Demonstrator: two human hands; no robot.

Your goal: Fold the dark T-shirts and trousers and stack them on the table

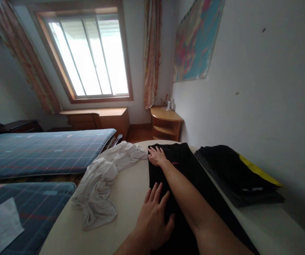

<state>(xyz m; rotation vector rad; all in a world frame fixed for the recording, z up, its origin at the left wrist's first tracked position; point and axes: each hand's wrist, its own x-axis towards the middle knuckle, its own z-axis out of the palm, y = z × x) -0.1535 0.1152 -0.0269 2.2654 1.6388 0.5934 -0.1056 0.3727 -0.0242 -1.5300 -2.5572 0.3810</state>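
A black garment (179,177) with small red lettering lies flat and smoothed out lengthwise on the pale round-edged table (131,191). My right hand (157,156) rests palm down on its far left corner, fingers extended. Nearer to me, my left hand (155,214) lies along the left edge of the same cloth, its fingers spread and the thumb apart. Neither hand grips anything. To the left is a crumpled whitish garment (101,177), one end of it reaching close to my right fingertips.
Folded dark clothes (232,173) with a yellow strip are stacked at the table's right, near the wall. On the left stand two plaid mattresses (48,148), the nearer bearing a paper sheet (0,226). A corner shelf (167,115) and desk (110,112) stand beyond.
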